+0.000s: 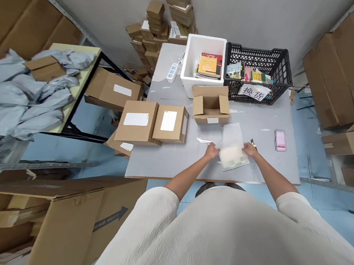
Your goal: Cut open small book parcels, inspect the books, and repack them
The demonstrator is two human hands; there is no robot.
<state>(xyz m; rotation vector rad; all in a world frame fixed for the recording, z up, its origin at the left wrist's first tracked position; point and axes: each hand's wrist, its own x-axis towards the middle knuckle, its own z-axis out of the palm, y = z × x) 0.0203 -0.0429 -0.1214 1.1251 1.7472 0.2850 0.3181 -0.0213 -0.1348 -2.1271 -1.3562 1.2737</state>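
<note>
On the grey table lies a translucent plastic bag [232,134] with a pale, flat item showing through its lower half. My left hand [212,151] is at the bag's left edge, fingers curled; what they grip, if anything, is hidden. A white paper strip [203,141] lies beside that hand. My right hand [250,150] is closed at the bag's right edge, around a small black and yellow utility knife [254,143] that sticks out past the fingers. Just beyond the bag stands an open cardboard box [211,106], its flaps folded outward.
Two closed cartons [136,122] with white labels stand left on the table [164,160]. At the back are a white foam box [187,62] and a black crate [280,76], both holding books. A pink phone-shaped item [280,140] lies right. Grey parcels [42,93] fill a side table.
</note>
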